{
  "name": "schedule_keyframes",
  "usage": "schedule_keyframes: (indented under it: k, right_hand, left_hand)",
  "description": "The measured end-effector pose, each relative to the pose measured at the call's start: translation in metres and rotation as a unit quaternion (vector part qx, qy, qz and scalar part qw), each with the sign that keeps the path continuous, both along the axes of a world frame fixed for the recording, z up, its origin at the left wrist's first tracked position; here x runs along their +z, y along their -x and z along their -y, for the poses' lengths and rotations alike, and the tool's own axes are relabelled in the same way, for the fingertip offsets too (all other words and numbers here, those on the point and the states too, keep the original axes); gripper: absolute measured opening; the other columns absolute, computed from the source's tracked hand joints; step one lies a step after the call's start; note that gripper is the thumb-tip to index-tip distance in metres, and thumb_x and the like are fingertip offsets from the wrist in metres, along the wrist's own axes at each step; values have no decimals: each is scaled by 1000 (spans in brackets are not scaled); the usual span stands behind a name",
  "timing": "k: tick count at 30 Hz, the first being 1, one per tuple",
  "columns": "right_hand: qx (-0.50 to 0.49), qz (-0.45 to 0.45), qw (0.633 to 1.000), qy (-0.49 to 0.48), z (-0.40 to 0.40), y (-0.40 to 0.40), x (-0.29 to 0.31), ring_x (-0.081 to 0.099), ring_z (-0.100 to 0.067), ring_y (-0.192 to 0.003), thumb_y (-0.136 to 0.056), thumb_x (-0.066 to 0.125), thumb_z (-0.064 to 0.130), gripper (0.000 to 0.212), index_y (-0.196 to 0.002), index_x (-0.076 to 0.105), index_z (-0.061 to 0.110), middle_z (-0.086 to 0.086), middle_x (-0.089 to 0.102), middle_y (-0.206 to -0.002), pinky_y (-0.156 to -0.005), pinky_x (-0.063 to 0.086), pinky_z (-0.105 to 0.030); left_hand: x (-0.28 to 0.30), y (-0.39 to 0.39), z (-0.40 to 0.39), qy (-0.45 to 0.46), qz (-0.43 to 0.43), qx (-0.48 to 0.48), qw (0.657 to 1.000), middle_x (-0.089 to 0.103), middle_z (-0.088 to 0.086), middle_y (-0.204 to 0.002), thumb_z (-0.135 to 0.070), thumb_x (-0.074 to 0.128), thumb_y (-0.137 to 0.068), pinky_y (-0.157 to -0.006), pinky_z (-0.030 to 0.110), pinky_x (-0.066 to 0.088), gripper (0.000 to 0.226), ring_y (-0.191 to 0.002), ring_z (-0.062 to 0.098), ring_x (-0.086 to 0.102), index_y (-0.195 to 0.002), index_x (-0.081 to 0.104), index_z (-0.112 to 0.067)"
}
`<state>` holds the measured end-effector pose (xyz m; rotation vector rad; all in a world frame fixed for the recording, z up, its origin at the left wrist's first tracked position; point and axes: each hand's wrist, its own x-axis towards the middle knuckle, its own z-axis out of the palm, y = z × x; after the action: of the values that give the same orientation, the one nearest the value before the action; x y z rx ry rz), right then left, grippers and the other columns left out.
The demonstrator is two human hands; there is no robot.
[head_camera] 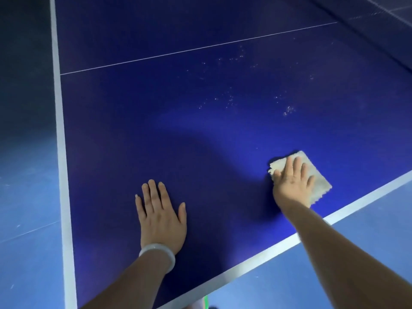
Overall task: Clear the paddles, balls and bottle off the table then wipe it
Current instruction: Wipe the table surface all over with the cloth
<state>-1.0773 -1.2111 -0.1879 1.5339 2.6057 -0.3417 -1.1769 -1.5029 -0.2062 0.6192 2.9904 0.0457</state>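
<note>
**Wiping stage, near corner of the table**

Cloth (pixel 312 172) lay flat on the blue table (pixel 200 90) at about 4 o'clock in the view, just inside the white edge line. The right hand (pixel 292 181) pressed on it with fingers straight and spread, gripping nothing. The left hand (pixel 160 212), at about 7 o'clock, rested palm-down on the bare surface, fingers extended, a pale bangle (pixel 158 253) at the wrist. Pale specks (pixel 229 101) lay from 12 to 1 o'clock of the cloth, well apart from it; the right hand was the nearer, so the next stroke probably had to run away from the body. No paddles, balls or bottle appeared on the visible part. The far end was cut off, and the nature of the specks could not be made out.
</note>
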Motion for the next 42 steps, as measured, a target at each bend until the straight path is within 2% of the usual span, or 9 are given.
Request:
schedule_keyframes:
  k: [2, 8, 12, 16, 19, 27, 33, 38, 42]
  right_hand:
    - [26, -5, 998, -50, 43, 11, -2, 12, -27, -148, -102, 31, 36, 60, -156, 14, 15, -7, 13, -163, -118, 11, -49]
    - [392, -35, 919, -23, 130, -7, -5, 17, -22, -150, -100, 28, 40, 58, -154, 28, 18, 0, 21, -161, -118, 13, -47]
    - [325, 6, 945, -48, 78, -47, -3, 31, -26, -145, -99, 27, 41, 58, -151, 37, 17, -2, 33, -157, -115, 19, -47]
    - [255, 40, 965, -34, 52, -73, 1, 27, -26, -147, -102, 11, 44, 61, -153, 31, 18, 1, 28, -159, -117, 17, -46]
    - [248, 27, 968, -31, 52, -72, 3, 26, -26, -147, -99, 21, 41, 59, -153, 31, 19, 2, 26, -160, -117, 15, -46]
    - [302, -22, 953, -23, 41, -76, 1, 22, -23, -148, -98, 35, 39, 58, -152, 34, 17, -1, 27, -160, -114, 19, -48]
    - [454, -24, 891, 0, -45, -121, -1, 17, -14, -150, -102, 29, 44, 55, -152, 32, 23, 9, 23, -161, -119, 12, -41]
    - [286, -7, 958, -4, -151, -133, -5, 4, -14, -151, -103, 22, 41, 55, -155, 13, 25, 7, 11, -163, -122, 1, -39]
    - [87, -17, 995, -41, -139, -88, -6, 6, -22, -151, -105, 25, 36, 56, -156, 12, 20, -2, 12, -164, -121, 4, -44]
  left_hand:
    - [0, 0, 0, 1, 1, 1, 1000, 17, 22, -159, -52, 14, -97, -120, 54, 12, 77, -149, 35, 10, -151, 21, 2]
    - [6, 0, -3, 1, 12, 5, 1000, 15, 22, -160, -52, 14, -96, -121, 54, 11, 77, -150, 35, 9, -152, 20, 2]
    - [10, 0, -2, -7, 19, -2, 1000, 15, 22, -160, -52, 14, -95, -122, 52, 5, 78, -150, 35, 7, -151, 21, 2]
    - [18, -1, -18, -65, 52, 5, 997, 16, 24, -158, -35, 48, -98, -121, 54, 11, 65, -149, 38, 10, -149, 31, 3]
    - [26, -16, -56, -101, 46, -60, 992, 22, 25, -157, -27, 54, -96, -121, 50, 13, 59, -148, 38, 16, -145, 39, 1]
    - [26, -60, -150, -87, 93, 65, 990, 4, 30, -158, -53, 2, -91, -121, 55, 0, 84, -148, 43, 0, -151, 14, 4]
    - [15, -64, -156, -37, 64, 83, 994, 11, 32, -157, -49, 5, -93, -119, 58, 8, 80, -147, 45, 7, -150, 17, 5]
    - [8, -67, -160, -23, 43, 91, 995, 16, 32, -156, -46, 10, -95, -119, 58, 10, 77, -147, 45, 11, -149, 21, 7]
    - [8, -67, -161, -26, 24, 90, 995, 21, 32, -155, -45, 14, -95, -119, 58, 13, 76, -146, 45, 16, -148, 27, 8]
